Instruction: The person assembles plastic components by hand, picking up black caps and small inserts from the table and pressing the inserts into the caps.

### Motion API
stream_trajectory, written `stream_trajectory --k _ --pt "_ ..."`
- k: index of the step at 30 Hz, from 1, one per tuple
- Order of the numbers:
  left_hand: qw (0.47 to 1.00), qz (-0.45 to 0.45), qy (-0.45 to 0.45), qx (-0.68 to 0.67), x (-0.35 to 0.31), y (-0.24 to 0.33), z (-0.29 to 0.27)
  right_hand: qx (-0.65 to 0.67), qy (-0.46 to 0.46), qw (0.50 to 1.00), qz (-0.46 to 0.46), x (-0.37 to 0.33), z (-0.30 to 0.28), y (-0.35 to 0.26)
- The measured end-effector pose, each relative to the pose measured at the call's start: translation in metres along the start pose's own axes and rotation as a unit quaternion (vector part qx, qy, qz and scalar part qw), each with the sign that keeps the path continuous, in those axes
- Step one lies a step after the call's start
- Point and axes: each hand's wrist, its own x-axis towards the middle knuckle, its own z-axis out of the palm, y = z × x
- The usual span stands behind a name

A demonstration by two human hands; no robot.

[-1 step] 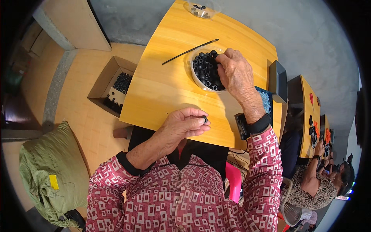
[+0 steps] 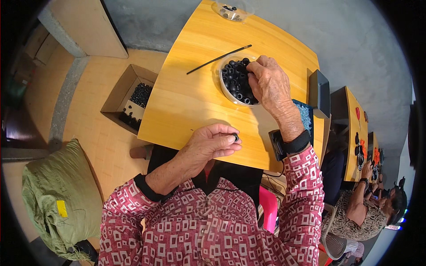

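Near the table's front edge, my left hand (image 2: 213, 139) pinches a small black ring (image 2: 235, 137) between thumb and forefinger; its other fingers curl loosely below. Farther off, my right hand (image 2: 270, 84) reaches over the right side of a clear round tub (image 2: 223, 88). The tub is full of small black round parts (image 2: 235, 80), several with a hole through them. My right thumb and fingers are closed together at the parts, and the back of the hand hides whatever they hold. Just behind the tub's left side lies a thin black stick (image 2: 217, 59).
A second clear tub (image 2: 230, 15) with a few black parts stands at the far edge. On the right are a dark tray (image 2: 318, 94), blue bits (image 2: 305, 113) and a black device (image 2: 277, 145). A parts carton (image 2: 122, 95) and green sack (image 2: 62, 195) stand left; another person (image 2: 359, 213) sits right.
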Motion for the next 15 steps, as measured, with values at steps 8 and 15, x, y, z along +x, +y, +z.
stream_trajectory --k 8,15 --pt "1.0 -0.006 -0.008 0.001 -0.004 0.001 0.012 0.1 0.001 0.994 0.034 0.006 -0.006 0.005" --pt "1.0 -0.005 -0.009 0.005 -0.01 -0.003 0.03 0.09 -0.005 0.996 0.01 -0.012 -0.028 0.02"
